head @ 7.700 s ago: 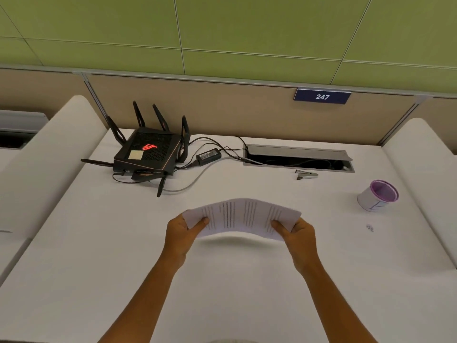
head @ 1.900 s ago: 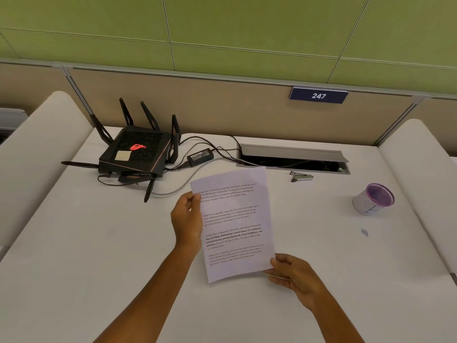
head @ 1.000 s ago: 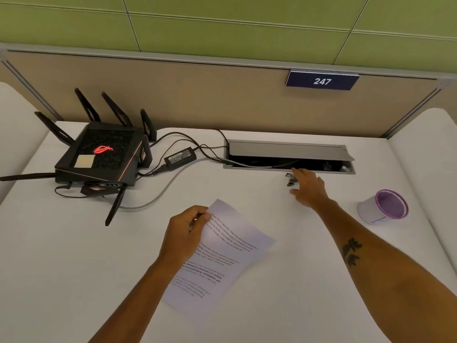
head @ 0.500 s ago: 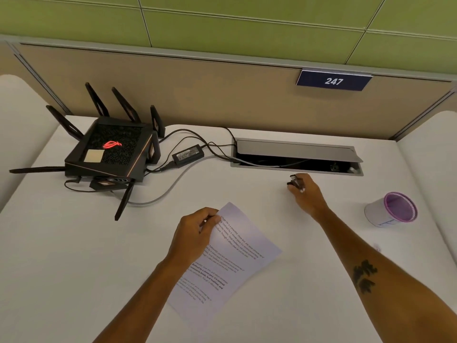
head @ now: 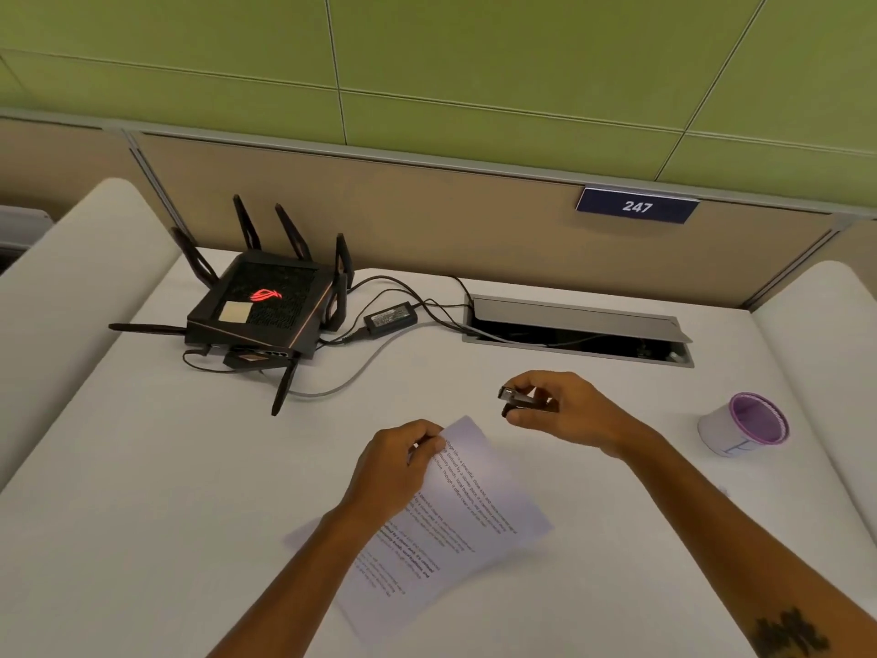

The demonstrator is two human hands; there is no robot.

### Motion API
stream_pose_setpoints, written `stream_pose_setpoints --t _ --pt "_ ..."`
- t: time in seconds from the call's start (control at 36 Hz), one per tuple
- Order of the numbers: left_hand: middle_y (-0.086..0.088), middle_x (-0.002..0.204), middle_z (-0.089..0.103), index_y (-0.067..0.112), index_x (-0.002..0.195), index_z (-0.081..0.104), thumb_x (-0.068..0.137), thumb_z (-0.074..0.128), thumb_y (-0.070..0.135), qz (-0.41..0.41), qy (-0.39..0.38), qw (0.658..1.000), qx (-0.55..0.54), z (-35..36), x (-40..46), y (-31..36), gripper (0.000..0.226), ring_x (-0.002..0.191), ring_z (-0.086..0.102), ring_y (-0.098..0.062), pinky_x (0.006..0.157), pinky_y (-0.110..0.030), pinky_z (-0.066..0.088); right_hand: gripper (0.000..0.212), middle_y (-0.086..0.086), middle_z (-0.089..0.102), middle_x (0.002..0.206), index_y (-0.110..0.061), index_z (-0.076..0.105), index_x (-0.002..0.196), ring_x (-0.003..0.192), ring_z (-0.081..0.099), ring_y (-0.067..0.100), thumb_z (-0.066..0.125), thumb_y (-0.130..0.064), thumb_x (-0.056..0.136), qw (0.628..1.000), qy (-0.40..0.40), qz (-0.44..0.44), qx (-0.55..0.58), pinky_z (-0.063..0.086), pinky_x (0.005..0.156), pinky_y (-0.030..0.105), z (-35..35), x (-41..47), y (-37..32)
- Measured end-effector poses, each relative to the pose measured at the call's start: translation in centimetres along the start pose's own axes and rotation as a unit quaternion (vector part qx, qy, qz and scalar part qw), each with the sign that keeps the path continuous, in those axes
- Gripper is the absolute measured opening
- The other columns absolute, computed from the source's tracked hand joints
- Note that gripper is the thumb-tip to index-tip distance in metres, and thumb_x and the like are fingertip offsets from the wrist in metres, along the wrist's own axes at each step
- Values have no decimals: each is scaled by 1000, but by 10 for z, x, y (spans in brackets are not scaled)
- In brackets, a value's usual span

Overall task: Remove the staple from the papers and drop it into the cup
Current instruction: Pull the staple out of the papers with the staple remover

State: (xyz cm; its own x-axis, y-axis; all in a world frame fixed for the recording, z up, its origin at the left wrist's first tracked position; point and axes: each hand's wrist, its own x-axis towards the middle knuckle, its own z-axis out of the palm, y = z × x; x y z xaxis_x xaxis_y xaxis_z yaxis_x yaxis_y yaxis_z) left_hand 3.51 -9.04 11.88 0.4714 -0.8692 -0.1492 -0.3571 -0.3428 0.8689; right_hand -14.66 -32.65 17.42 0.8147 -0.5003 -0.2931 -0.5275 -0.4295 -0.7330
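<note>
The printed papers (head: 455, 520) lie slanted on the white desk (head: 142, 491). My left hand (head: 396, 463) pinches their top corner; the staple is hidden under the fingers. My right hand (head: 564, 410) holds a small metal staple remover (head: 522, 402) a little above the desk, up and to the right of that corner, jaws pointing left. A white cup with a purple rim (head: 742, 424) stands at the right side of the desk, well apart from both hands.
A black router with antennas (head: 265, 315) sits at the back left, its power adapter (head: 390, 318) and cables trailing to an open cable hatch (head: 576, 331) at the back. Padded dividers flank the desk on both sides.
My right hand has picked the staple remover off the desk near the hatch and carried it back towards the papers' top corner. My left hand has kept its pinch on that corner.
</note>
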Motion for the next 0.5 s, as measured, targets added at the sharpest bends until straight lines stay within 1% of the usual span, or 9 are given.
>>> stream_pose_setpoints --t 0.03,0.08,0.14,0.22,0.28,0.36,0.44,0.5 --pt "10 94 78 25 106 73 108 60 36 1 -4 1000 5 -1 -4 0 17 81 76 -15 75 -38 66 25 -36 66 104 -57 65 105 93 64 -2 80 -49 87 1000 -10 -9 -20 50 73 13 1 -3 -6" --pt "11 96 78 27 108 73 108 59 38 7 -11 1000 18 -1 -9 1 17 81 77 -12 74 -35 66 28 -30 67 107 -53 65 107 94 64 2 81 -48 86 998 -31 -23 -53 47 76 14 3 -8 -17" --pt "16 97 77 31 110 73 108 59 39 10 -14 999 32 -2 -15 2 16 79 76 -7 72 -28 65 32 -24 66 113 -46 66 114 99 64 4 82 -46 86 995 -51 -38 -82 45 78 14 6 -12 -27" --pt "21 95 74 40 109 70 108 60 39 20 -15 999 48 -2 -23 5 11 79 74 -1 69 -18 61 39 -20 65 116 -35 68 122 100 63 3 81 -46 87 987 -76 -52 -128 46 79 13 12 -17 -41" --pt "21 97 73 40 110 68 108 59 40 22 -23 998 59 -3 -29 7 10 78 74 -5 68 -16 60 40 -19 64 117 -34 68 124 98 62 3 79 -47 87 982 -87 -62 -158 49 82 16 17 -20 -48" --pt "15 100 74 40 110 65 109 57 42 26 -33 996 76 -4 -37 10 9 76 75 -9 66 -14 59 40 -17 64 119 -34 67 124 101 60 8 77 -50 88 972 -99 -74 -200 55 88 26 23 -24 -57" --pt "14 103 74 38 112 65 109 56 43 32 -38 994 96 -6 -43 11 12 72 71 -5 64 -8 54 41 -18 64 121 -36 66 125 107 59 8 75 -51 88 963 -106 -79 -235 57 92 31 29 -28 -62" --pt "15 103 72 37 113 66 109 56 43 36 -37 993 105 -8 -47 11 12 70 68 -1 62 -4 50 41 -22 62 118 -38 65 124 107 58 7 75 -53 87 959 -108 -82 -250 56 91 30 32 -31 -63"
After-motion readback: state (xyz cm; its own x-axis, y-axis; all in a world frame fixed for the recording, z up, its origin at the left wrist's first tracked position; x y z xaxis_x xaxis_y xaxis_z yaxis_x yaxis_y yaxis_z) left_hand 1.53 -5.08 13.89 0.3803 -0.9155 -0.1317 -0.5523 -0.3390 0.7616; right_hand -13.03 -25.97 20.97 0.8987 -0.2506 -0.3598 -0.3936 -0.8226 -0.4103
